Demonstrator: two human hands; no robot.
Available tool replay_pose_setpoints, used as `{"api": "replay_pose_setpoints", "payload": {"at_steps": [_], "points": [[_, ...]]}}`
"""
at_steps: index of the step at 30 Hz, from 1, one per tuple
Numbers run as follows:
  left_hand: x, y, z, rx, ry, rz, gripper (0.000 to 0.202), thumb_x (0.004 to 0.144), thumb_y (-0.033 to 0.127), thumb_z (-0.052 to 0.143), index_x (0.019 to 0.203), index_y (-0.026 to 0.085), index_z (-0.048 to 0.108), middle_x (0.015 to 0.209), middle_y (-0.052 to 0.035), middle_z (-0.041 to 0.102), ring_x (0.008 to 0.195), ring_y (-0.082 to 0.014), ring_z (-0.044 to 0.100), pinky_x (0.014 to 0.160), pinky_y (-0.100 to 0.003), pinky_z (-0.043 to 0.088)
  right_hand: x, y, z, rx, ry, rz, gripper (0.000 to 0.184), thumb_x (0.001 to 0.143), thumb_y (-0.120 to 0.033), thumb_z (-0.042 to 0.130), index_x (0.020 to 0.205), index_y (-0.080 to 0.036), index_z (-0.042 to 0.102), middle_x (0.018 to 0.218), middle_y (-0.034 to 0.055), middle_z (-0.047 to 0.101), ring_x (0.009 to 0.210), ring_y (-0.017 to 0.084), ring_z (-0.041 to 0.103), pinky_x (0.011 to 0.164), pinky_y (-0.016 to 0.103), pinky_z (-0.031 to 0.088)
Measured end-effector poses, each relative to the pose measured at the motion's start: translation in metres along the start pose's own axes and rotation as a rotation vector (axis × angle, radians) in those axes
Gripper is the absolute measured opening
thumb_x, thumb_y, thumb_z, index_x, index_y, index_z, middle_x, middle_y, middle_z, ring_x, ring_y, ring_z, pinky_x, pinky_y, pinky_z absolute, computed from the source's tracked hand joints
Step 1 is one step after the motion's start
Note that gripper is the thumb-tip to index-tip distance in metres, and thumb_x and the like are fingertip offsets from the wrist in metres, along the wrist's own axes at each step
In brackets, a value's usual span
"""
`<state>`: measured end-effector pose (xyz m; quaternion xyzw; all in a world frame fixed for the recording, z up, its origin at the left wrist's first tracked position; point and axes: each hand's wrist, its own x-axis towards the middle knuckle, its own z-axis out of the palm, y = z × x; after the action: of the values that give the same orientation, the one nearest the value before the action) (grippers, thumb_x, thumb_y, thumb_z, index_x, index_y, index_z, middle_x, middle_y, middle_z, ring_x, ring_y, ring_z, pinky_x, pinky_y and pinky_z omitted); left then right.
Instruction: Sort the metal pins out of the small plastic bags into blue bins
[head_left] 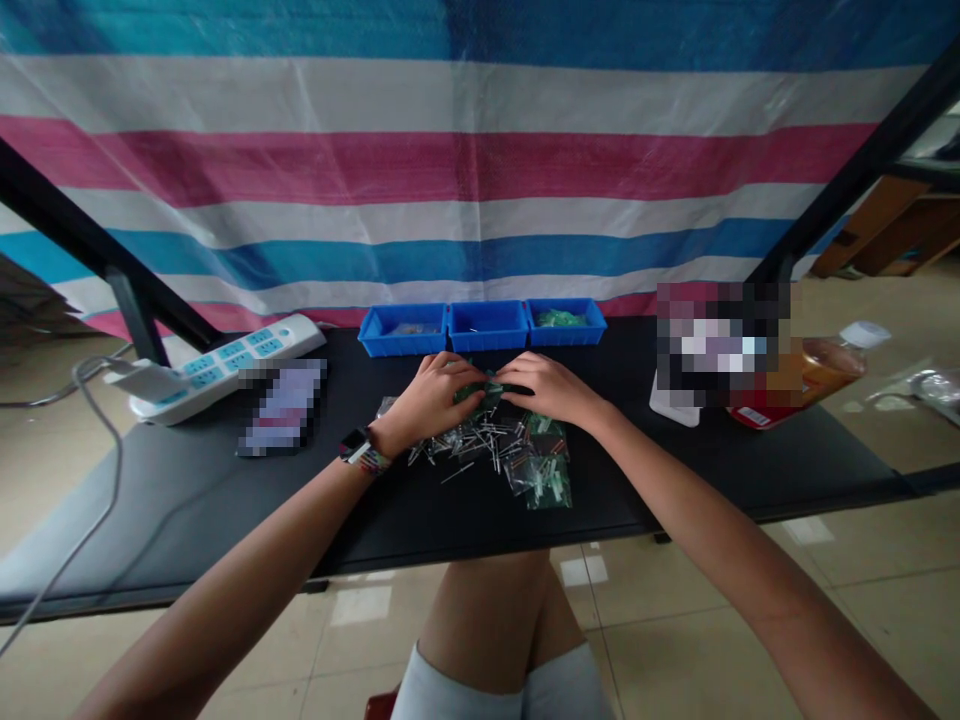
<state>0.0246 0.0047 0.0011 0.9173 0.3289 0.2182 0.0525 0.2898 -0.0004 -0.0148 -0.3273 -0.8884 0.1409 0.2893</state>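
Note:
My left hand (433,398) and my right hand (546,388) meet over the middle of a black table (225,500), fingers curled together around a small clear bag with green parts (486,393). Just in front of the hands lies a pile of small metal-legged components (480,445) and several small clear bags holding green parts (546,472). My left wrist carries a watch and bracelet (362,450). The fingertips are partly hidden by the bag.
Three blue bins (481,326) stand in a row behind the hands; the right one holds green parts. A white power strip (225,365) lies back left with a grey cable (90,520). A bottle of amber liquid (806,375) lies at right. A striped tarp (480,170) hangs behind.

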Motion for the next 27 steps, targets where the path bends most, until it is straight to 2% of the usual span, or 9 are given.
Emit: {"api": "replay_pose_setpoints", "payload": {"at_steps": [3,7,10,14,16,18,21,24,27], "points": [[0.0,0.0,0.0,-0.039,-0.015,-0.013,0.033,0.105,0.038,0.06,0.129,0.027,0.078,0.125,-0.0083,0.079,0.124,-0.034,0.062,0.111,-0.055,0.043,0.0,0.002,0.001,-0.013,0.037,0.008,0.018,0.106,-0.031,0.066,0.113,-0.027,0.082,0.113,0.0087,0.079,0.11,0.028,0.068,0.102,0.046,0.053],[0.001,-0.001,-0.001,-0.065,-0.016,-0.031,0.035,0.105,0.04,0.06,0.133,0.025,0.075,0.125,-0.009,0.078,0.127,-0.0345,0.062,0.112,-0.056,0.042,0.001,0.003,0.005,0.036,0.141,0.028,0.026,0.111,-0.03,0.055,0.106,-0.022,0.08,0.107,0.0099,0.076,0.105,0.026,0.069,0.097,0.04,0.053],[0.001,-0.001,-0.001,-0.067,0.024,-0.057,0.036,0.104,0.038,0.063,0.135,0.024,0.072,0.128,-0.0109,0.077,0.128,-0.0351,0.063,0.112,-0.056,0.044,0.004,0.002,0.008,0.104,0.245,0.032,0.028,0.112,-0.031,0.053,0.103,-0.02,0.077,0.104,0.0094,0.075,0.097,0.023,0.071,0.091,0.036,0.054],[0.002,-0.001,-0.001,-0.15,0.14,-0.086,0.031,0.104,0.039,0.065,0.13,0.024,0.071,0.123,-0.0093,0.078,0.116,-0.0312,0.068,0.106,-0.05,0.049,0.008,-0.005,0.008,0.244,0.359,0.089,0.029,0.109,-0.035,0.058,0.094,-0.018,0.077,0.092,0.0075,0.076,0.086,0.021,0.071,0.083,0.034,0.055],[0.003,0.001,-0.001,-0.227,0.213,-0.121,0.026,0.103,0.038,0.067,0.123,0.023,0.072,0.113,-0.0076,0.08,0.105,-0.0278,0.071,0.098,-0.044,0.054,0.009,-0.01,0.009,0.385,0.341,0.161,0.027,0.106,-0.038,0.062,0.098,-0.018,0.078,0.094,0.0074,0.078,0.085,0.022,0.073,0.08,0.034,0.056],[0.003,0.002,-0.003,-0.317,0.258,-0.149,0.02,0.102,0.036,0.067,0.115,0.022,0.072,0.104,-0.006,0.079,0.096,-0.0242,0.073,0.089,-0.038,0.056,0.009,-0.015,0.01,0.556,0.301,0.24,0.026,0.101,-0.042,0.07,0.109,-0.019,0.079,0.102,0.0076,0.081,0.09,0.023,0.076,0.082,0.035,0.059],[0.003,0.006,-0.006,-0.412,0.261,-0.14,0.016,0.102,0.033,0.067,0.113,0.021,0.071,0.101,-0.0041,0.079,0.093,-0.021,0.074,0.085,-0.033,0.056,0.01,-0.019,0.012,0.725,0.291,0.304,0.033,0.091,-0.044,0.081,0.113,-0.02,0.079,0.108,0.0074,0.082,0.097,0.024,0.077,0.088,0.037,0.061],[0.002,0.009,-0.008,-0.389,0.281,-0.105,0.025,0.101,0.031,0.069,0.124,0.02,0.068,0.106,-0.005,0.077,0.098,-0.021,0.074,0.087,-0.033,0.058,0.012,-0.018,0.014,0.816,0.325,0.341,0.033,0.085,-0.048,0.087,0.099,-0.019,0.079,0.097,0.0065,0.081,0.089,0.022,0.077,0.085,0.037,0.062],[0.001,0.012,-0.01,-0.298,0.324,-0.004,0.04,0.102,0.024,0.066,0.142,0.02,0.06,0.119,-0.0097,0.073,0.109,-0.0236,0.072,0.096,-0.038,0.059,0.014,-0.014,0.015,0.908,0.337,0.394,0.039,0.079,-0.052,0.092,0.091,-0.018,0.076,0.087,0.0044,0.079,0.081,0.02,0.075,0.08,0.036,0.063]]}}
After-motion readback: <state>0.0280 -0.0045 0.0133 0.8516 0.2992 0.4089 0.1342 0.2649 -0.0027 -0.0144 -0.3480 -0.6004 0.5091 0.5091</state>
